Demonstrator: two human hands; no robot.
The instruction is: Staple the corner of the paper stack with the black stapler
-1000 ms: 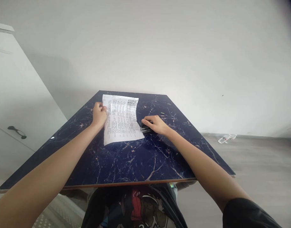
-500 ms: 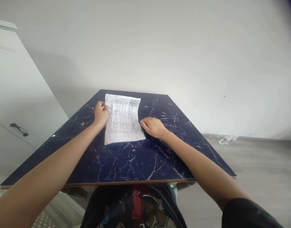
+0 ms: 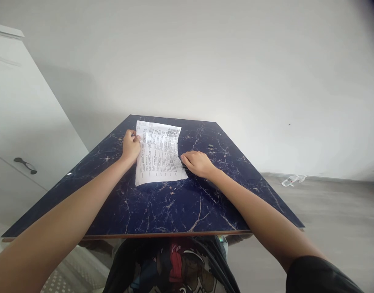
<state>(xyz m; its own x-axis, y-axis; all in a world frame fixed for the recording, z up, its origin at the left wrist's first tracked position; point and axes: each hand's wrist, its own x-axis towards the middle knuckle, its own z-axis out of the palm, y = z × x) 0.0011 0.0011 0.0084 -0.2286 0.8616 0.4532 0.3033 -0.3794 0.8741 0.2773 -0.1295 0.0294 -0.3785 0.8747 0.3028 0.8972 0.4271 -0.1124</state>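
- Printed sheet (image 3: 159, 154) lying on the blue marble table (image 3: 174, 203), far end curled up, hardly shifted since a second ago.
- Left hand (image 3: 130, 145) clenched on its left edge, as before.
- Right hand (image 3: 197, 162) palm-down at the right edge, now closer in and hiding the black object; grip impossible to tell.

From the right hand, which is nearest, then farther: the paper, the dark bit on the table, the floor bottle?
1. Paper, against the right hand, on its left.
2. Dark bit, just beyond, on the table.
3. Bottle, on the floor, far right.
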